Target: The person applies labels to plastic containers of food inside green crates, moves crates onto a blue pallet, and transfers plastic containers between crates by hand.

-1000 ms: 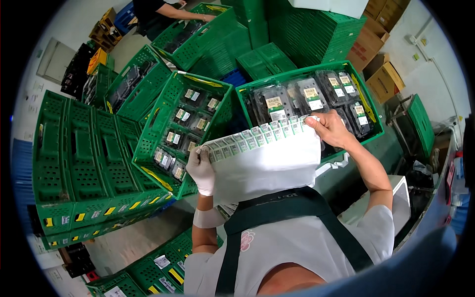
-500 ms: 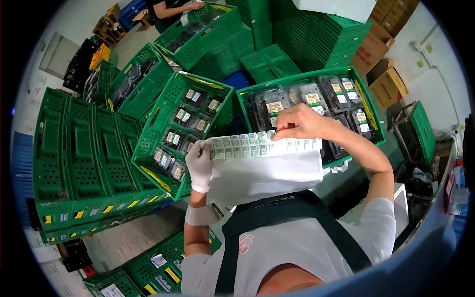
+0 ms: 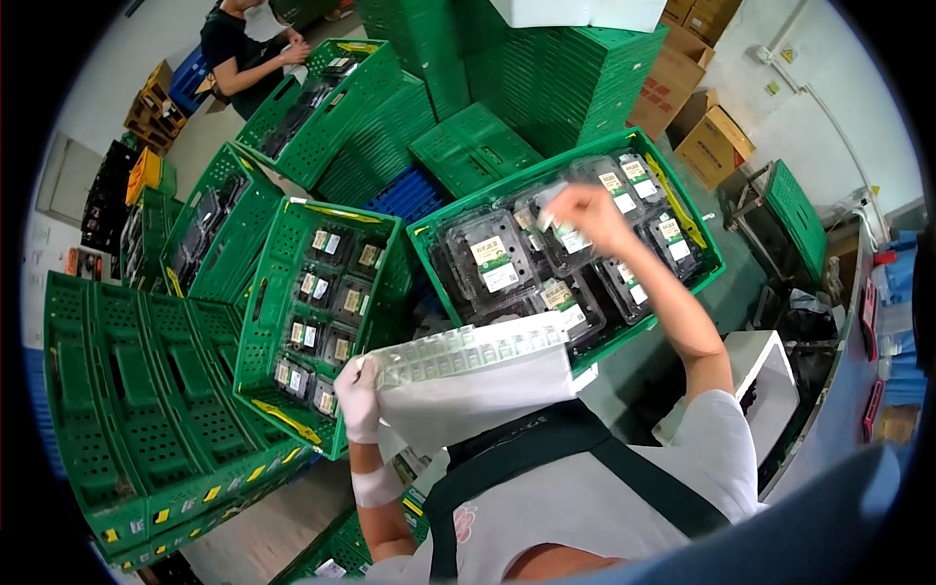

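In a white glove, my left hand (image 3: 358,398) grips the left end of a white sheet of sticker labels (image 3: 478,356), whose lower part hangs blank in front of my apron. My bare right hand (image 3: 590,216) is raised above the right green crate (image 3: 717,276), slightly blurred. Its fingers are pinched on a small white sticker label (image 3: 547,222). Below it lie clear and black plastic clamshell boxes, among them a labelled clamshell box (image 3: 489,278) at the crate's left. Their contents cannot be made out.
Left of this crate, a tilted green crate (image 3: 255,336) holds several smaller labelled boxes. Green crates (image 3: 107,409) line the left side, and stacked crates (image 3: 585,88) stand behind. A co-worker (image 3: 249,63) is at a far crate. Cardboard boxes (image 3: 717,146) and a white foam box (image 3: 775,390) are at right.
My right hand has left the label sheet and moved up over the right crate with a small label. My left hand still holds the sheet. The view has shifted, bringing more of the co-worker into sight.
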Available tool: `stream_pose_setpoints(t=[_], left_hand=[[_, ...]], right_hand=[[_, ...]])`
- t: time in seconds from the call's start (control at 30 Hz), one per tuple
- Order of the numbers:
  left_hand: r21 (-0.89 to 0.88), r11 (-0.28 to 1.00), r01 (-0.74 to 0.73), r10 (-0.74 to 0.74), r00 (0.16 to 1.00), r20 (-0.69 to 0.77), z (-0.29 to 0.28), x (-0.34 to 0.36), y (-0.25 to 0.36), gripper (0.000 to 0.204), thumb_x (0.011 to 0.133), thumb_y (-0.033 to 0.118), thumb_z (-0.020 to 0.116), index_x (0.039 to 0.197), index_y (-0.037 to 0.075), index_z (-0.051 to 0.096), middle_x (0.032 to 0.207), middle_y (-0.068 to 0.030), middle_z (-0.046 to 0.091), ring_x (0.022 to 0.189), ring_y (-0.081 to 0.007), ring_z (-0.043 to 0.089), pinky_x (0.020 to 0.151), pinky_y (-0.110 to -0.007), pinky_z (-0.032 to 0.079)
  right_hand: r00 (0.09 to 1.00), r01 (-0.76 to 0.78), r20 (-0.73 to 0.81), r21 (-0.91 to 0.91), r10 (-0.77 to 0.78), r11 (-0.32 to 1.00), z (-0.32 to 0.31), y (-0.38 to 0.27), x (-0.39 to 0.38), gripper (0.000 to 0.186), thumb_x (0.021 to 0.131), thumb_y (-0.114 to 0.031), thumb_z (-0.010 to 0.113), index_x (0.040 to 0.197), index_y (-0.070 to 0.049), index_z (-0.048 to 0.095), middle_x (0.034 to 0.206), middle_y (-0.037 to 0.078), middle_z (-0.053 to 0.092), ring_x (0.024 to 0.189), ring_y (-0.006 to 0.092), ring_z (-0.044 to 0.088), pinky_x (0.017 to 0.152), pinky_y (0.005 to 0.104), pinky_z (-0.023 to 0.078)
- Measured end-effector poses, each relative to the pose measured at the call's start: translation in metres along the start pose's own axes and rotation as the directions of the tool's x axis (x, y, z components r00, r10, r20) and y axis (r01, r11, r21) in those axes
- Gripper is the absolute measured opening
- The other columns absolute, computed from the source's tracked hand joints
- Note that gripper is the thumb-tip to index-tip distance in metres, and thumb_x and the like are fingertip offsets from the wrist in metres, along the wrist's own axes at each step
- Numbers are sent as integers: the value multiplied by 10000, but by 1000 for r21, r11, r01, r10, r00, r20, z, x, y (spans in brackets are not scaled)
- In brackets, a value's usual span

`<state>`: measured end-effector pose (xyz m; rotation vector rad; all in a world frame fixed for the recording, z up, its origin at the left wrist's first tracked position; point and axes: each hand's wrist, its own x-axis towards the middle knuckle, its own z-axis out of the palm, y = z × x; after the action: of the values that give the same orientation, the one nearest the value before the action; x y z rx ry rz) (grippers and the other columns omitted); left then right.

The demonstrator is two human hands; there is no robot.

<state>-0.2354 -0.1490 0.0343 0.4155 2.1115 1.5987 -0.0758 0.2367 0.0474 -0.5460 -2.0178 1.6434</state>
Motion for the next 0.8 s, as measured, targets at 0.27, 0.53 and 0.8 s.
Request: stream_pose_setpoints(t=[0.27,0.53,0.8], left_hand=[[-106,992,68,-88,975,-204,-55,-13,-29,135,879,64,511,802,-7,597,707,45,510,640,-31,403,584,-178,322],[-34,996,80,-86,959,-271,-68,-24,-33,151,893,106,527,805,7,601,752,42,526,682,-35,425,633,-173,353],[20,996,85,-75,953,-294,-83,-32,-37,175,898,120,520,802,-13,579,738,30,514,689,-47,433,642,-184,365]], right_hand=[[908,-391,-360,-548,214,739,-152,118,65,265,735,-301,666,798,-43,672,704,64,646,633,145,593,608,305,459],[936,-344,-352,-914,2,217,-120,112,78,340,717,-358,691,743,-23,643,665,131,632,605,230,616,567,342,475],[986,-165,-80,-537,145,827,-36,105,52,136,714,-122,665,795,-27,612,705,52,637,664,99,597,603,241,470]])
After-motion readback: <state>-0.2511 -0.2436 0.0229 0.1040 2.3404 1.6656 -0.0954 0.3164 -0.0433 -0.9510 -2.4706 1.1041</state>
